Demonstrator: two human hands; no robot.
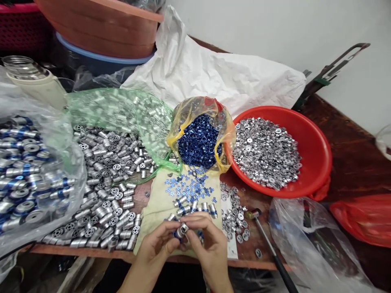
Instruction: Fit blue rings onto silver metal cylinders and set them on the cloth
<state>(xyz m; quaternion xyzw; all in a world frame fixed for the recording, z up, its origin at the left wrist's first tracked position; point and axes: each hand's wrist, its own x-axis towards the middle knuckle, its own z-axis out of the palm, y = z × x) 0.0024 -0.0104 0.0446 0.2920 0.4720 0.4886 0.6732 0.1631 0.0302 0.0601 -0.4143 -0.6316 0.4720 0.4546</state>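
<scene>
Close to the table's front edge, my left hand (162, 240) and my right hand (206, 240) both pinch one small silver metal cylinder (182, 230) with a blue part at its lower left. The fingertips cover some of it. Just beyond my hands, several silver cylinders with blue bands (184, 210) lie on a beige cloth (152, 213). Farther back on the cloth are scattered blue three-armed pieces (191, 187). A yellow plastic bag (226, 122) stands behind them, filled with small blue rings (197, 142).
Silver cylinders (106, 207) are heaped at left, beside a clear bag (71, 162) of blue-banded ones. A red basin (316, 154) holds small silver caps (269, 150); more loose caps (236, 215) lie below it. A hammer (270, 244) crosses the front edge at right.
</scene>
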